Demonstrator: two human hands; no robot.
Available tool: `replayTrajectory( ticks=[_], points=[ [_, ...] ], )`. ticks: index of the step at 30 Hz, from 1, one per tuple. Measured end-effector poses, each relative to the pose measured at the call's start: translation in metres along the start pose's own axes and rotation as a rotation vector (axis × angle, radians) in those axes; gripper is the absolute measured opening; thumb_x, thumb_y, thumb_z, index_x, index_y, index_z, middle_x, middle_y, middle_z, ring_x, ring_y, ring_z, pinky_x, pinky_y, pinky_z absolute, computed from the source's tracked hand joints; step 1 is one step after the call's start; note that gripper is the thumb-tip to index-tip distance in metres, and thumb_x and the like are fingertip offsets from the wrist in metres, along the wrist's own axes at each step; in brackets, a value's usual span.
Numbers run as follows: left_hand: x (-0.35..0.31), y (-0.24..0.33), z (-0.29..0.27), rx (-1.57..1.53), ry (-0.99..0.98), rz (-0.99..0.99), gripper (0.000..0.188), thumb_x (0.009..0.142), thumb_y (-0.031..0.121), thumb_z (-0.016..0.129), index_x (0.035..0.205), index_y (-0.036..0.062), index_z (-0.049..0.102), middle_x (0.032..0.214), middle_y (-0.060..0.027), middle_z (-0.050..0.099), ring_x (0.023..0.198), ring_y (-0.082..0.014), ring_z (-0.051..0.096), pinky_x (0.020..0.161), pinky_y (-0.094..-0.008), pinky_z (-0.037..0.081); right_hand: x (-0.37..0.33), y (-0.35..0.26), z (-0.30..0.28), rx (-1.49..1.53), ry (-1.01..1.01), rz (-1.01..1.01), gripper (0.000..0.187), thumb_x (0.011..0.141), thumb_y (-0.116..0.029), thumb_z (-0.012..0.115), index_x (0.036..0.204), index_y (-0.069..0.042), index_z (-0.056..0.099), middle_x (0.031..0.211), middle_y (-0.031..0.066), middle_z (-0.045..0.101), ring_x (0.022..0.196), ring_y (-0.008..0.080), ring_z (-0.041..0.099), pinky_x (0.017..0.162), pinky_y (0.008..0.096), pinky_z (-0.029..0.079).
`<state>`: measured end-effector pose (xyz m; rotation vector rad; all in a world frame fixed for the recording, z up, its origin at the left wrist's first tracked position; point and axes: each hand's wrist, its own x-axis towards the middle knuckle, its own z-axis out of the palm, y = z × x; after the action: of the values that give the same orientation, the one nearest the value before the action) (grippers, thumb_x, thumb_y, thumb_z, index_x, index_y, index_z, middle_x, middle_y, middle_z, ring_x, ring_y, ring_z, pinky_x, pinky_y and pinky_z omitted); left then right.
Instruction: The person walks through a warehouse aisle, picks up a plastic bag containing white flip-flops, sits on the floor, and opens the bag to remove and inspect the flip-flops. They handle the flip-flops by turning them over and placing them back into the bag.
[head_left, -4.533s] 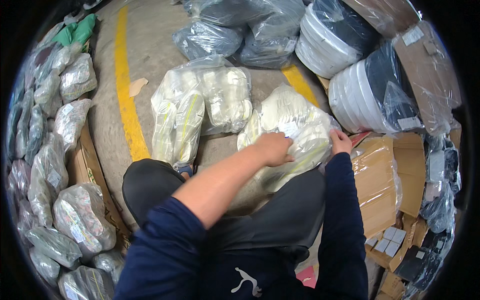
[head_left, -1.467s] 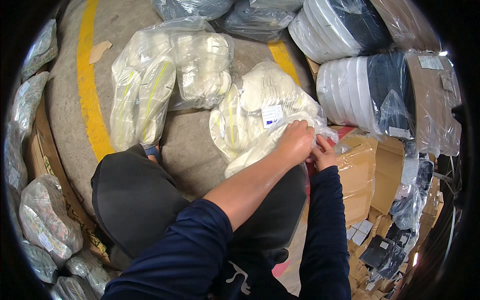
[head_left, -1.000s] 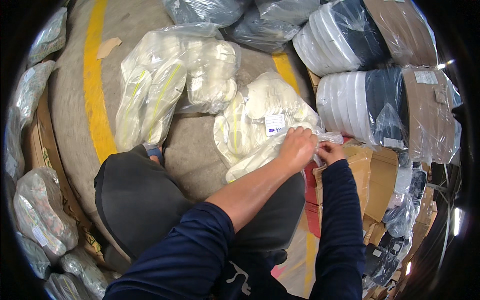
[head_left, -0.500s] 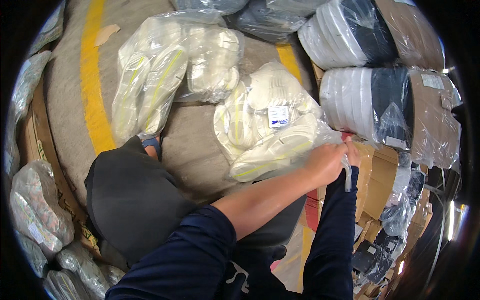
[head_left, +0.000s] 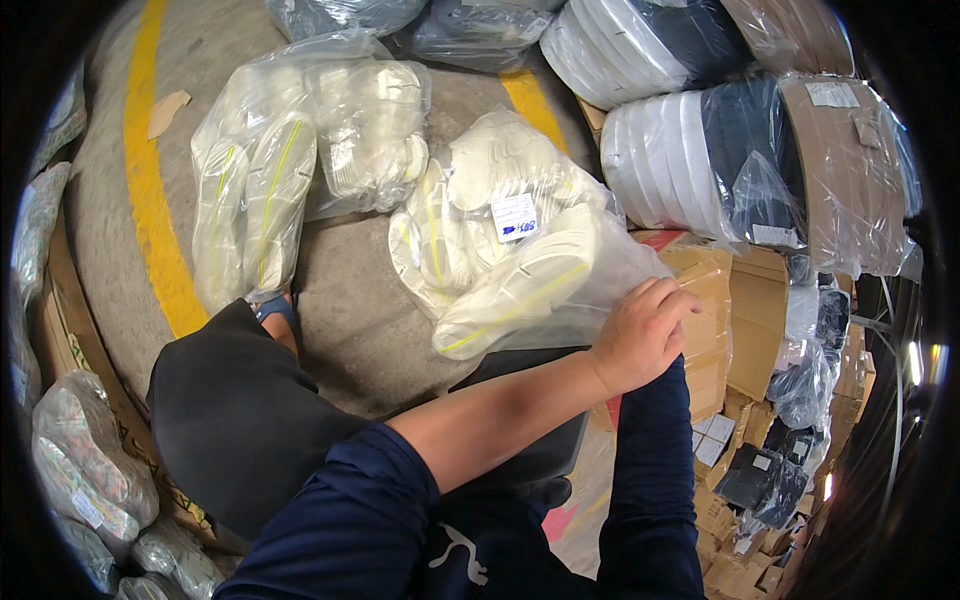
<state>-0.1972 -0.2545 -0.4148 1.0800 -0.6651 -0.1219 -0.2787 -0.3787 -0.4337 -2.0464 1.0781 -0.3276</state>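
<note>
A clear plastic bag [head_left: 520, 255] full of cream shoe soles with yellow-green lines lies on the floor before me. A white label with blue marks [head_left: 514, 217] shows on it. My left hand [head_left: 645, 335] reaches across to the right, its fingers closed on the gathered plastic at the bag's right end. Behind it, the right sleeve [head_left: 655, 450] comes up to the same spot; my right hand itself is mostly hidden by the left, so its fingers cannot be made out. Farther left, another clear bag of cream soles [head_left: 255, 190] lies on the floor, apart from this one.
Wrapped stacks of white, black and brown curved pieces [head_left: 700, 160] stand at the right. Below them are open cardboard boxes [head_left: 755, 320] and loose cardboard. Grey bags [head_left: 470, 35] lie at the far side. More filled bags [head_left: 90, 455] line the left edge. A yellow line [head_left: 150, 200] crosses the concrete.
My hands have shifted slightly left and nearer me in the view, and the right hand is now covered by the left. The whole scene has shifted left as the view turned.
</note>
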Motion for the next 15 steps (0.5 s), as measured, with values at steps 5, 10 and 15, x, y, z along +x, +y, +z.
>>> replayTrajectory(
  ticks=[5, 10, 15],
  points=[
    [-0.004, -0.005, 0.005, 0.046, -0.082, 0.007, 0.021, 0.076, 0.003, 0.062, 0.096, 0.0068, 0.06, 0.089, -0.0116, 0.057, 0.089, -0.0335, 0.056, 0.081, -0.0479, 0.044, -0.012, -0.013, 0.046, -0.922, 0.021, -0.477, 0.04, 0.087, -0.039, 0.062, 0.118, -0.013, 0.059, 0.116, 0.0054, 0.058, 0.107, 0.024, 0.056, 0.094, 0.0378, 0.044],
    [-0.007, -0.007, 0.001, 0.165, -0.137, -0.035, 0.027, 0.074, 0.006, 0.06, 0.101, 0.0075, 0.058, 0.1, -0.0125, 0.056, 0.097, -0.0335, 0.056, 0.089, -0.0458, 0.043, -0.02, -0.003, 0.057, -1.23, 0.087, -0.505, 0.045, 0.086, -0.04, 0.063, 0.122, -0.014, 0.058, 0.121, 0.0045, 0.058, 0.111, 0.0234, 0.055, 0.097, 0.0376, 0.042],
    [0.005, -0.009, 0.002, 0.021, -0.121, -0.038, 0.024, 0.072, 0.004, 0.06, 0.096, 0.0059, 0.058, 0.094, -0.0128, 0.055, 0.093, -0.0343, 0.056, 0.081, -0.0459, 0.045, -0.029, 0.022, 0.011, -0.553, 0.078, -0.28, 0.037, 0.092, -0.034, 0.056, 0.12, -0.01, 0.057, 0.116, 0.0068, 0.059, 0.107, 0.0224, 0.057, 0.094, 0.0372, 0.045]
  ],
)
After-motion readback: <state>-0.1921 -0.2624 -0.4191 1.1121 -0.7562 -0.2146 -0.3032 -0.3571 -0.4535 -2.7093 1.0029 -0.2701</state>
